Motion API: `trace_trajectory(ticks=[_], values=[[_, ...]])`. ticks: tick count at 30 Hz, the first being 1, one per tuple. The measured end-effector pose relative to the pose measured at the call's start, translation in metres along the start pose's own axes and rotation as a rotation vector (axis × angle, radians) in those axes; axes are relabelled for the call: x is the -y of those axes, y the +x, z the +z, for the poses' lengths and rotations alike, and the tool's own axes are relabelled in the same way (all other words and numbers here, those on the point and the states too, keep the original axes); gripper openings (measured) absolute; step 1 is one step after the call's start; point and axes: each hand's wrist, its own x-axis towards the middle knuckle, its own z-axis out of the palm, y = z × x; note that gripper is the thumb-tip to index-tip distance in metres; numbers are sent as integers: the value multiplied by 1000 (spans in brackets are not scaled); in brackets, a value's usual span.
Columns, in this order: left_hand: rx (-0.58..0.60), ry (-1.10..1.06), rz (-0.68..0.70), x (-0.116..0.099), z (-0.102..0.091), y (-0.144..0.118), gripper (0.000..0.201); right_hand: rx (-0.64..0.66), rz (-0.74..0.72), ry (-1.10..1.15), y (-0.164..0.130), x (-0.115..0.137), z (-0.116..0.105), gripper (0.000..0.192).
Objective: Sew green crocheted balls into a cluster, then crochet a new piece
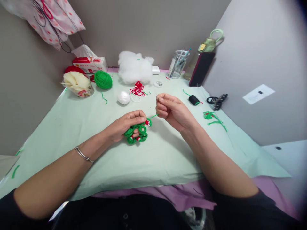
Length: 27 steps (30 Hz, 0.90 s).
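Observation:
My left hand (130, 124) is closed on a green crocheted wreath (143, 136) made of loops with small red and white parts. Some of its fingers show through the wreath's middle. Up and to the right, my right hand (170, 110) pinches a thin sewing needle (157, 95), whose tip points upward. A short length of green yarn (153, 116) runs taut from the wreath's upper right loop to my right hand. The wreath is held just over the pale green tablecloth (168, 163); whether it touches the cloth I cannot tell.
Behind my hands lie a white yarn ball (123, 97), tangled red yarn (138, 89), a green yarn ball (103, 80) and white stuffing (134, 67). Black thread (193, 100), a hair claw (219, 101) and green scraps (212, 117) lie right, near a propped phone (201, 69).

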Motion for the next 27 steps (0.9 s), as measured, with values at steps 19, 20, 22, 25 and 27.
trace_trajectory(ticks=[19,20,22,25,27], values=[[-136,77,60,-3,2,1,25,-212,-174,145,8,-10,-3,21],[-138,77,65,-2,1,2,25,-225,-177,147,8,-10,-3,21],[-139,75,76,-2,0,2,25,-246,-178,144,9,-10,-4,23],[-141,80,69,-1,-1,2,25,-245,-160,147,9,-9,-5,24],[-153,80,53,0,-2,2,25,-239,-142,143,10,-9,-5,24]])
